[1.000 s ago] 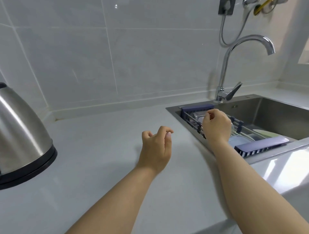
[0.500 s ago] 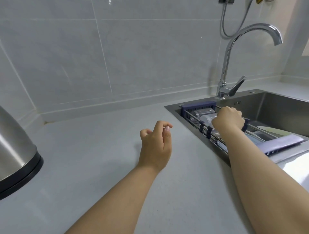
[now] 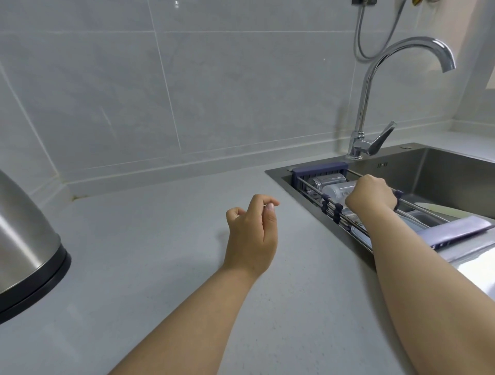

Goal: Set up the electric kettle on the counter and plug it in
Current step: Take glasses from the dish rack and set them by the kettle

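Observation:
The stainless steel electric kettle with a black bottom ring stands on the pale counter at the far left, partly cut off by the frame. My left hand hovers over the middle of the counter, fingers loosely curled, holding nothing. My right hand reaches into the sink rack and curls over a clear container lying there; its fingertips are hidden. No kettle cord or plug shows.
A steel sink with a chrome tap fills the right side. The rack holds jars and a purple end piece. A dark wall fitting with a grey cable sits at the top edge. Tiled wall behind.
My right hand dropped from above the rack into it and closed over the clear container. The view shifted slightly, moving the kettle further toward the left edge. My left hand stayed put.

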The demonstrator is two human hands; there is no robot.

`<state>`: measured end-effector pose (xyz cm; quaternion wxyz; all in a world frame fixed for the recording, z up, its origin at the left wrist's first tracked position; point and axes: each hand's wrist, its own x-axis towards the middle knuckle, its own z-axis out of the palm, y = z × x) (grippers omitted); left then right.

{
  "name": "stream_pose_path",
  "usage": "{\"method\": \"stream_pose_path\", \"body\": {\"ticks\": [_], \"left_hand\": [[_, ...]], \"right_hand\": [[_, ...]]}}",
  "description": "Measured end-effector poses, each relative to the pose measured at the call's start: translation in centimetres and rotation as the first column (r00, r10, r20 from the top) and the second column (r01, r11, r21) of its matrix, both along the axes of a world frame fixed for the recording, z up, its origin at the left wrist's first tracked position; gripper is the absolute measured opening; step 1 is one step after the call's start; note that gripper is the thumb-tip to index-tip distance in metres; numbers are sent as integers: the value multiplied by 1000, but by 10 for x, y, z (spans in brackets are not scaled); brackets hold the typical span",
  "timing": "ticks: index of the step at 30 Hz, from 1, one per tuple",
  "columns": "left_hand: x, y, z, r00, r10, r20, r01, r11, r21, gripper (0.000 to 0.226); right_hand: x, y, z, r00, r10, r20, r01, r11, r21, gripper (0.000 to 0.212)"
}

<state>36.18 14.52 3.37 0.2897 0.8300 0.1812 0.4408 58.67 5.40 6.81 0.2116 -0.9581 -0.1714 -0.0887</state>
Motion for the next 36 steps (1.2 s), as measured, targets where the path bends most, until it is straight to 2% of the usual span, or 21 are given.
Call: {"method": "stream_pose_path", "body": {"ticks": [6,9,16,20,23,27,30,36], "left_hand": [[-1,-1,1,1000,-5,-5,5,1000,-18,25],[-1,-1,1,1000,-6,-15,5,1000,-17,24],[-2,-2,2,999,-2,-45,0,1000,-31,26],[-3,-5,6,1000,-14,-22,13,998,-53,20],[-2,-5,7,1000,8,-3,-8,999,-35,12],[2,-2,7,996,86,6,-86,996,-10,28],[2,0,7,988,153,24,-153,988,-7,46],[4,1,8,977,211,28,-210,976,-53,74]], "right_hand": [[-2,0,3,995,-19,96,18,1000,16,17],[-2,-1,7,987,-44,153,34,997,70,12],[2,-1,18,962,-79,260,19,974,227,16],[-7,-1,31,927,-73,369,-66,934,350,22],[-24,-1,43,895,-56,443,-177,867,466,20],[-55,6,52,876,8,482,-316,764,562,15],[-79,16,53,866,120,486,-428,680,595,10],[-111,26,48,865,376,333,-502,630,593,7]]}}
